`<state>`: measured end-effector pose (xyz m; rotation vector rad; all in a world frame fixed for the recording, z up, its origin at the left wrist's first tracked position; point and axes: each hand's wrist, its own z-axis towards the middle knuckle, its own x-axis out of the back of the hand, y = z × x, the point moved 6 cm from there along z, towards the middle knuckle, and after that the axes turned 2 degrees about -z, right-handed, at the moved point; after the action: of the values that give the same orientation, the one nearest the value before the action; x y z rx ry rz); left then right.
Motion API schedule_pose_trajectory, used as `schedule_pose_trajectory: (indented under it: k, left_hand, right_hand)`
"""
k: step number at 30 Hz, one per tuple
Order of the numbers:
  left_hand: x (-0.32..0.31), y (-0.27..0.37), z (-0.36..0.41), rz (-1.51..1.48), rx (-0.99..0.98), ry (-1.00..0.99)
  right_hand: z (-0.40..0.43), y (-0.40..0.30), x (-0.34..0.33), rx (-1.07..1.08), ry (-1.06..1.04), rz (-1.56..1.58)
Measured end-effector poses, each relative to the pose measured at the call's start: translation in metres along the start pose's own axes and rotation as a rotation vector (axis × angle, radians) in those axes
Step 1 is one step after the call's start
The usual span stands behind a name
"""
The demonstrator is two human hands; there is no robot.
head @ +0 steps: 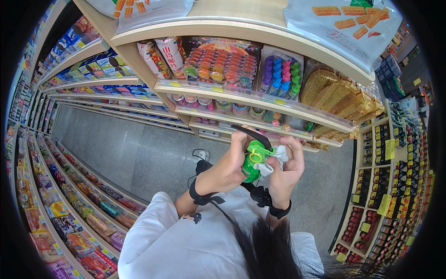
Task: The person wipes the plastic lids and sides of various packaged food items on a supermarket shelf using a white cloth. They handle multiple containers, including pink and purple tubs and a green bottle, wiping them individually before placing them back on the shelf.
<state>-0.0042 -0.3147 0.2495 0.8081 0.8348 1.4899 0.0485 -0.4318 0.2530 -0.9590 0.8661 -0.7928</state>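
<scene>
My left hand grips a shiny green plastic item with a yellow ring shape on its front; it looks like a toy or candy container. A curved black strip lies across its top, and I cannot tell whether it is joined to the green item. In my right hand is a crumpled white cloth or tissue, pinched between thumb and fingers against the green item's right side. Both hands are raised in front of my chest, before the shelf unit.
Ahead, a wooden shelf carries boxed candies, bottle-shaped toys in several colours and gold woven-pattern packs. Snack shelves line the left. Shelves of jars stand at right. Grey floor runs between.
</scene>
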Motion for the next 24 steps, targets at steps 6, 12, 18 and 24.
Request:
schedule_pose_trajectory:
  k: [6,12,18,24]
  left_hand:
    - [0.0,0.007,0.006,0.395,0.068,-0.165]
    - [-0.007,0.014,0.006,0.513,0.007,-0.01]
    - [-0.01,-0.003,-0.006,0.143,0.036,0.024]
    - [-0.005,0.021,-0.007,0.08,0.067,0.021]
  right_hand:
    - [-0.005,-0.006,-0.008,-0.104,-0.02,-0.086]
    - [-0.007,-0.002,0.0,-0.014,0.13,-0.044]
    - [-0.018,-0.012,-0.009,0.093,0.242,-0.017]
    - [-0.014,-0.03,0.004,0.323,0.139,-0.149]
